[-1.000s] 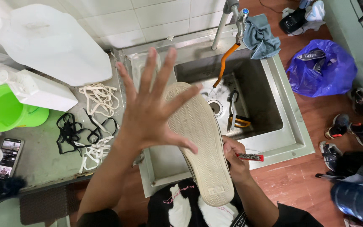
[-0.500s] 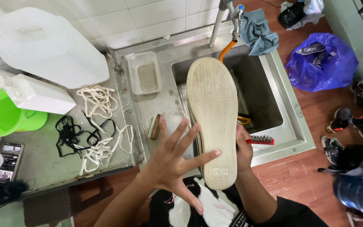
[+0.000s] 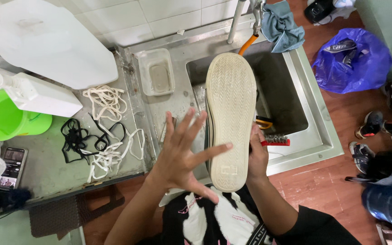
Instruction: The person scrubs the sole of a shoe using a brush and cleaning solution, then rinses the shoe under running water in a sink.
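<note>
A pale, worn shoe (image 3: 231, 113) is held sole-up over the edge of a steel sink (image 3: 316, 131). My right hand (image 3: 258, 156) grips the shoe's heel end from the right side. The same hand also pins a red-handled brush (image 3: 275, 140), whose bristles stick out to the right. My left hand (image 3: 184, 154) is spread wide just left of the shoe. One of its fingertips reaches the sole's edge, and it holds nothing.
White and black laces (image 3: 100, 136) lie tangled on the counter beside a green bucket (image 3: 5, 120), white jugs (image 3: 46, 43) and a phone (image 3: 11, 168). A clear tub (image 3: 157, 72) and a second brush (image 3: 166, 131) sit by the basin. A blue bag (image 3: 352, 63) and shoes (image 3: 377, 129) are on the floor.
The shoe has moved up and away from me, over the sink. My left hand has dropped from in front of the sole to its left side.
</note>
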